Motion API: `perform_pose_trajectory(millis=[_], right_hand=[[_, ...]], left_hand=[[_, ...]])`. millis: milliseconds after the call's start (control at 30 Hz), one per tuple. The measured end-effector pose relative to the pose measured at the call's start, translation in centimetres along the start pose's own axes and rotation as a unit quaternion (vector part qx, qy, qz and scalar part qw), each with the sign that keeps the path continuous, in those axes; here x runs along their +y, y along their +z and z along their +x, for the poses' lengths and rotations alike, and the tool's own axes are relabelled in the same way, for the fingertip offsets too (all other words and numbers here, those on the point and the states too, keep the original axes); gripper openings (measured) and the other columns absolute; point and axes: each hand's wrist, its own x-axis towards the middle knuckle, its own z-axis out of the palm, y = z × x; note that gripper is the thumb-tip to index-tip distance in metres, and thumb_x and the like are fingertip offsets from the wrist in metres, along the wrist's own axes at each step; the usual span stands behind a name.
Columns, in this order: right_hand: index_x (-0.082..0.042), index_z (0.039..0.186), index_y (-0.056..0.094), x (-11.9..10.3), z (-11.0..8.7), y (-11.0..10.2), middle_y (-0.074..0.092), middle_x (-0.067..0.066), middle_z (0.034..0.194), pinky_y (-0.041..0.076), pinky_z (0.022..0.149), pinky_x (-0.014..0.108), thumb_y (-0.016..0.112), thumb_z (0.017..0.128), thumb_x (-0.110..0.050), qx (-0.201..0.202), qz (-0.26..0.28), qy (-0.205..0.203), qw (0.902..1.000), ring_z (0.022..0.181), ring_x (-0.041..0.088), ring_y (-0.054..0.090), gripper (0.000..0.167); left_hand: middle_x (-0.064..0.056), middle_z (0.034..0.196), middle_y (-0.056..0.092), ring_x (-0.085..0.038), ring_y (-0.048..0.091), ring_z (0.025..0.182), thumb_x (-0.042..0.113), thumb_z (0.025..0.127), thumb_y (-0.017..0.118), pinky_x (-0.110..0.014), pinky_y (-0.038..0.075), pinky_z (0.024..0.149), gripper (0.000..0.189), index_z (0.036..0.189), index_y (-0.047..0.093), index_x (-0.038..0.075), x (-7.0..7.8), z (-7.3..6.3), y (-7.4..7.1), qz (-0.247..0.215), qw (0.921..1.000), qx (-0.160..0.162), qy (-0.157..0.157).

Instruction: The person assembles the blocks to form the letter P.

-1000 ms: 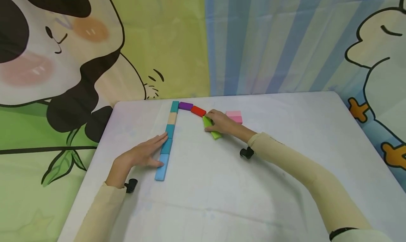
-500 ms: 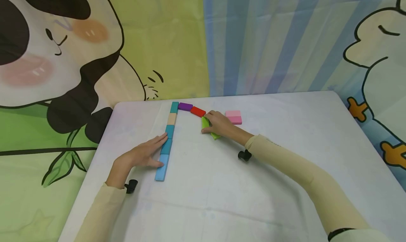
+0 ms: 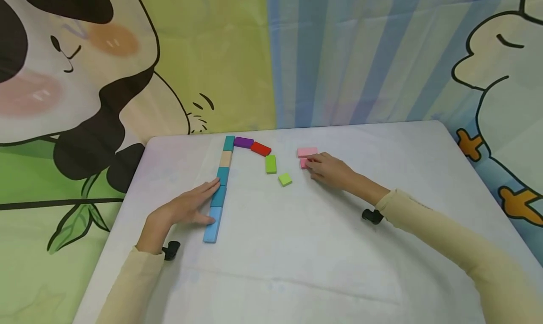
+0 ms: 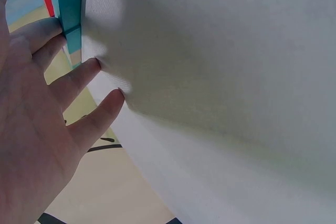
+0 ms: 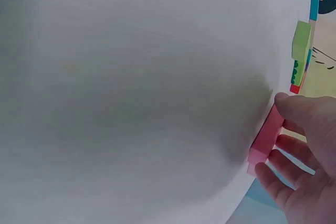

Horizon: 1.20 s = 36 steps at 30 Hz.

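My left hand (image 3: 184, 207) rests with its fingers extended along the left side of a row of blocks, fingertips on a teal block (image 3: 222, 176) and thumb on the light-blue block (image 3: 213, 225). The left wrist view shows its spread fingers beside the teal blocks (image 4: 70, 6). My right hand (image 3: 333, 171) pinches the nearer pink block (image 5: 266, 135) between thumb and fingers, which cover most of it in the head view. Just behind lies another pink block (image 3: 307, 152). To the left of that hand are a lime-green block (image 3: 271, 164) and a smaller-looking lime-green one (image 3: 285, 179).
A beige block (image 3: 226, 159) and a teal block (image 3: 229, 143) form the far end of the row. From there a purple block (image 3: 243, 142) and a red block (image 3: 260, 148) run rightward. A printed cloth backdrop (image 3: 237, 55) rises behind the white table (image 3: 297, 258).
My right hand has let go of the lime-green blocks and moved right to the nearer pink block. The two green blocks now lie apart. The left hand stays on the row.
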Motion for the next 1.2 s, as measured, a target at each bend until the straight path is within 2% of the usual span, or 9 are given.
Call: perform_pose_trajectory(millis=[100, 200, 300, 400, 567, 700, 800, 967, 1200], right_hand=[[-0.004, 0.118, 0.067, 0.2, -0.8, 0.2, 0.063, 0.015, 0.123, 0.054, 0.092, 0.045, 0.071, 0.088, -0.016, 0.034, 0.023, -0.010, 0.9991, 0.113, 0.033, 0.057, 0.032], [-0.008, 0.107, 0.066, 0.4, -0.8, 0.2, 0.064, 0.012, 0.116, 0.054, 0.089, 0.044, 0.073, 0.086, -0.012, 0.037, 0.053, -0.001, 0.9979, 0.108, 0.031, 0.057, 0.022], [-0.008, 0.108, 0.064, 0.7, -0.5, 0.0, 0.066, 0.011, 0.116, 0.054, 0.090, 0.044, 0.072, 0.086, -0.009, 0.014, 0.068, 0.000, 0.9976, 0.106, 0.029, 0.058, 0.023], [-0.006, 0.118, 0.063, 0.9, 0.1, -0.4, 0.067, 0.013, 0.118, 0.053, 0.094, 0.043, 0.070, 0.087, -0.007, -0.006, 0.071, -0.016, 0.9974, 0.107, 0.029, 0.060, 0.031], [-0.004, 0.125, 0.063, -0.4, 2.2, -1.7, 0.065, 0.014, 0.123, 0.050, 0.101, 0.044, 0.068, 0.087, -0.001, 0.000, 0.084, -0.086, 0.9927, 0.117, 0.030, 0.058, 0.039], [-0.004, 0.123, 0.064, -3.3, 4.7, -1.7, 0.066, 0.010, 0.122, 0.050, 0.101, 0.039, 0.068, 0.088, -0.002, -0.017, 0.083, -0.168, 0.9822, 0.119, 0.028, 0.057, 0.036], [-0.006, 0.125, 0.063, -5.5, 6.4, -1.1, 0.065, 0.008, 0.123, 0.049, 0.103, 0.035, 0.066, 0.090, -0.004, -0.032, 0.076, -0.204, 0.9756, 0.120, 0.026, 0.056, 0.035], [-0.010, 0.126, 0.062, -8.0, 8.9, 0.1, 0.063, 0.006, 0.126, 0.048, 0.105, 0.032, 0.061, 0.094, -0.007, -0.060, 0.075, -0.207, 0.9737, 0.123, 0.023, 0.055, 0.032], [-0.011, 0.128, 0.062, -9.0, 10.3, 1.2, 0.064, 0.005, 0.127, 0.050, 0.101, 0.030, 0.062, 0.095, -0.013, -0.087, 0.070, -0.180, 0.9773, 0.118, 0.022, 0.056, 0.034]], left_hand=[[-0.014, 0.164, 0.011, -0.040, 0.016, 0.149, 0.053, 0.079, 0.074, -0.061, 0.026, 0.115, 0.108, 0.157, 0.011, 0.014, -0.1, -0.1, 0.0, 0.001, 1.0000, 0.005, 0.003], [-0.015, 0.164, 0.011, -0.041, 0.016, 0.149, 0.053, 0.079, 0.074, -0.062, 0.025, 0.115, 0.108, 0.157, 0.011, 0.013, -0.2, -0.1, 0.0, -0.002, 1.0000, 0.004, 0.002], [-0.014, 0.165, 0.010, -0.040, 0.015, 0.150, 0.053, 0.079, 0.073, -0.062, 0.024, 0.116, 0.108, 0.157, 0.009, 0.015, -0.2, -0.2, 0.2, -0.007, 0.9999, -0.005, -0.005], [-0.015, 0.164, 0.009, -0.041, 0.014, 0.149, 0.053, 0.080, 0.073, -0.062, 0.024, 0.116, 0.108, 0.157, 0.009, 0.014, -0.2, -0.2, 0.3, -0.007, 0.9999, -0.008, -0.003], [-0.015, 0.164, 0.010, -0.041, 0.015, 0.149, 0.052, 0.080, 0.073, -0.062, 0.025, 0.115, 0.107, 0.157, 0.011, 0.012, -0.2, -0.1, 0.2, -0.005, 1.0000, -0.002, 0.002], [-0.013, 0.165, 0.009, -0.039, 0.014, 0.150, 0.052, 0.080, 0.073, -0.061, 0.024, 0.116, 0.107, 0.157, 0.009, 0.014, -0.2, 0.0, 0.2, -0.002, 1.0000, -0.005, -0.001], [-0.011, 0.165, 0.008, -0.038, 0.014, 0.151, 0.052, 0.080, 0.074, -0.060, 0.024, 0.117, 0.108, 0.157, 0.009, 0.015, -0.2, 0.0, 0.2, -0.004, 1.0000, -0.006, -0.001], [-0.011, 0.165, 0.009, -0.038, 0.014, 0.151, 0.054, 0.079, 0.073, -0.060, 0.025, 0.116, 0.108, 0.157, 0.009, 0.016, 0.0, 0.1, 0.1, -0.002, 1.0000, -0.006, -0.001], [-0.010, 0.165, 0.008, -0.037, 0.014, 0.151, 0.054, 0.078, 0.074, -0.060, 0.025, 0.116, 0.109, 0.157, 0.009, 0.018, 0.2, 0.0, -0.2, -0.001, 0.9998, -0.010, -0.015]])
